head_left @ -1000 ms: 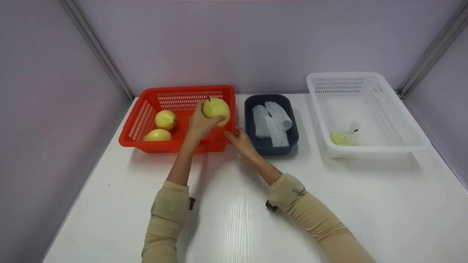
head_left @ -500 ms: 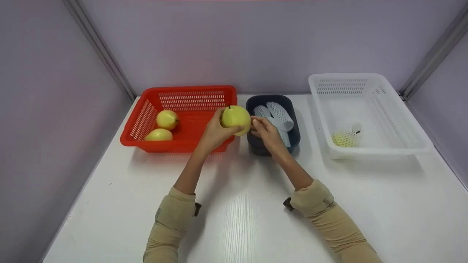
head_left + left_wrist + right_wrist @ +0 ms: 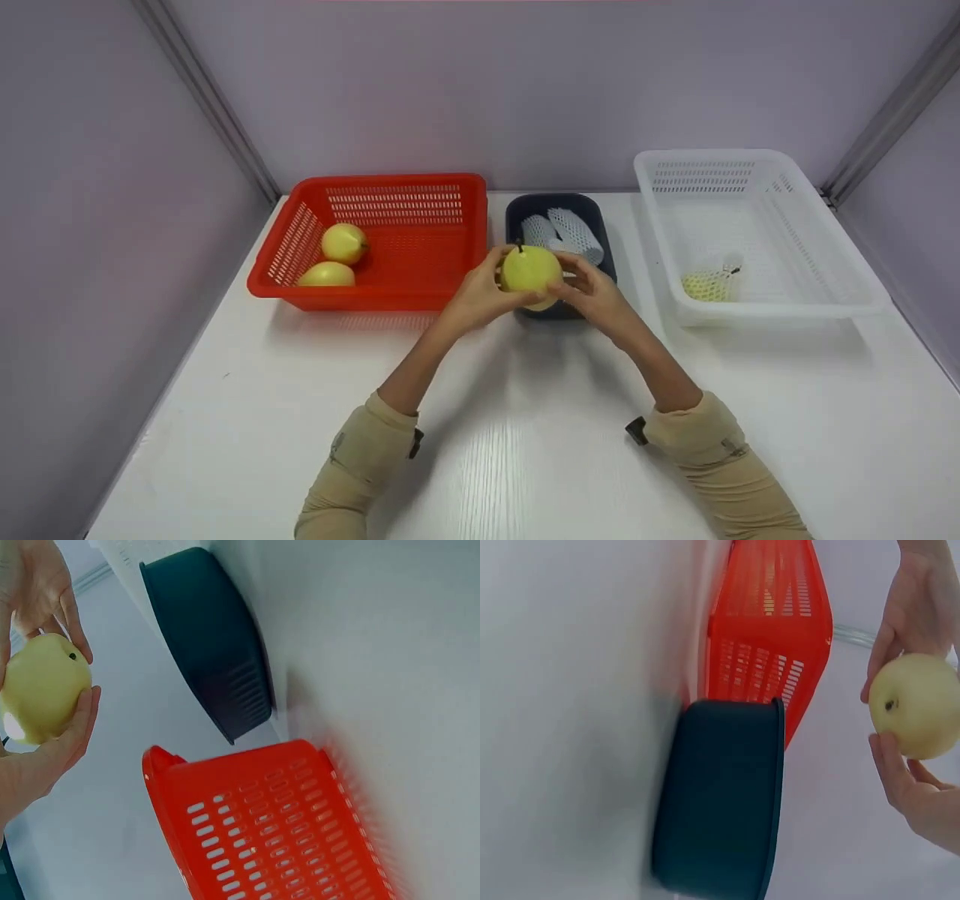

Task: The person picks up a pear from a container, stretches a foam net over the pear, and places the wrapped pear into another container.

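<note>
A yellow pear point(image 3: 530, 271) with a dark stem is held up between both hands, in front of the dark blue bin point(image 3: 517, 206). My left hand point(image 3: 484, 296) grips its left side, thumb across the front. On the right side, my right hand point(image 3: 596, 296) holds it with the thumb in front and fingers behind. The left wrist view shows the pear point(image 3: 45, 690) raised above the level of the bin. White foam net sleeves point(image 3: 576, 234) lie inside the bin, partly hidden by the pear and the right hand.
To the left stands a red basket point(image 3: 375, 300) with two yellow pears, one at its back point(image 3: 343, 244). At the right, a white basket point(image 3: 780, 309) contains a pear in a foam net point(image 3: 705, 286). Pale panels point(image 3: 480, 90) enclose the table point(image 3: 480, 450).
The left hand has carried the pear out from over the red basket, rightward and toward the person. My right hand has left the basket's rim and come to hold the pear's right side.
</note>
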A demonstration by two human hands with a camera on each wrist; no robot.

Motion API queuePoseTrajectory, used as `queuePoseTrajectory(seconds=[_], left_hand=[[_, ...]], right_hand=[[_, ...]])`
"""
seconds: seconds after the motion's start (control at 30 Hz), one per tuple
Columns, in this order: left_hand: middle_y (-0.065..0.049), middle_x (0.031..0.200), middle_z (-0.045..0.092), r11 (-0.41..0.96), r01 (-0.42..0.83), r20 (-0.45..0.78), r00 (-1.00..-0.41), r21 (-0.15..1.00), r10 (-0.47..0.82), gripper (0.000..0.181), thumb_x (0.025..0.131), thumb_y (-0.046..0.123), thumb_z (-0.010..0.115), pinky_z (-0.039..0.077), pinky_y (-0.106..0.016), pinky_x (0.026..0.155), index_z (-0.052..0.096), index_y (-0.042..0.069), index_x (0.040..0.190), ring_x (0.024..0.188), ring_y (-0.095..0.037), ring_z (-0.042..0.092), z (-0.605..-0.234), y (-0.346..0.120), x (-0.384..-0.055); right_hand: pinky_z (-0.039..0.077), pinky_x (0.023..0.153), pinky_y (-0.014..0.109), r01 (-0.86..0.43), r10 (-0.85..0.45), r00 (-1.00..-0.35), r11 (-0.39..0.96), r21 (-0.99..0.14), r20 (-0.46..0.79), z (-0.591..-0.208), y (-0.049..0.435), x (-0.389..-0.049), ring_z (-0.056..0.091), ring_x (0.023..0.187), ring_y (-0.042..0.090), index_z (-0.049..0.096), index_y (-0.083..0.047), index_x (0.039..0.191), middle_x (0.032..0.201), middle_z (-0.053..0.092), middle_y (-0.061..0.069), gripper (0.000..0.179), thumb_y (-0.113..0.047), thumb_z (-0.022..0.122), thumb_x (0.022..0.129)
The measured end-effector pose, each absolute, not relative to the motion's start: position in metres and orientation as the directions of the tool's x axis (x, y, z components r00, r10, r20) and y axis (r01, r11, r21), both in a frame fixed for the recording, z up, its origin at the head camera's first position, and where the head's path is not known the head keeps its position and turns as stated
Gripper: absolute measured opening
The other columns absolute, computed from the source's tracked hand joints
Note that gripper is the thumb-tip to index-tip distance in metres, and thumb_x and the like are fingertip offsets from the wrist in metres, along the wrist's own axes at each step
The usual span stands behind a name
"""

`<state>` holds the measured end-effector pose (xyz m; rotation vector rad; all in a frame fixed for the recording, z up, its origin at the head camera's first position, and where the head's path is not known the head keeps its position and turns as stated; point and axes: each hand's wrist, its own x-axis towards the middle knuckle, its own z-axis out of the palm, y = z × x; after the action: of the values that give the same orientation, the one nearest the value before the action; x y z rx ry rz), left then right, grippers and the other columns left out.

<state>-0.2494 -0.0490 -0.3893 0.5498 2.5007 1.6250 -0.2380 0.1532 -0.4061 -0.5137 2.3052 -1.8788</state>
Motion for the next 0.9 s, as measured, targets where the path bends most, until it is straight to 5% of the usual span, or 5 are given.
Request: queuePoseTrajectory(seconds=[0.43,0.7,0.9], left_hand=[[-0.008,0.112,0.052,0.409,0.393,0.118,-0.824,0.823,0.554,0.071,0.075,0.028,0.076,0.046,-0.027,0.079,0.039,0.000,0.129,0.093,-0.018,0.050,-0.420,-0.026,-0.237],[-0.008,0.118,0.051,0.365,0.324,0.013,-0.763,0.873,0.647,0.070,0.075,0.016,0.077,0.046,-0.031,0.085,0.040,-0.001,0.131,0.103,-0.020,0.050,-0.433,-0.026,-0.234],[-0.009,0.115,0.053,0.421,0.340,-0.007,-0.771,0.841,0.637,0.066,0.070,0.010,0.079,0.045,-0.026,0.082,0.045,-0.003,0.125,0.101,-0.018,0.050,-0.446,-0.018,-0.232]], right_hand=[[0.043,0.089,0.033,-0.171,-0.523,-0.852,0.222,-0.960,0.031,-0.424,0.193,-0.221,0.044,0.118,0.029,0.031,-0.001,0.137,0.133,0.039,0.017,0.058,-0.017,0.061,0.090],[0.036,0.096,0.045,-0.169,-0.613,-0.788,0.309,-0.936,-0.060,-0.430,0.210,-0.217,0.038,0.122,0.033,0.030,-0.004,0.139,0.136,0.036,0.015,0.057,-0.020,0.057,0.092],[0.037,0.095,0.044,-0.241,-0.686,-0.725,0.340,-0.909,-0.064,-0.439,0.214,-0.217,0.039,0.120,0.034,0.030,-0.002,0.138,0.134,0.037,0.016,0.059,-0.016,0.060,0.090]])
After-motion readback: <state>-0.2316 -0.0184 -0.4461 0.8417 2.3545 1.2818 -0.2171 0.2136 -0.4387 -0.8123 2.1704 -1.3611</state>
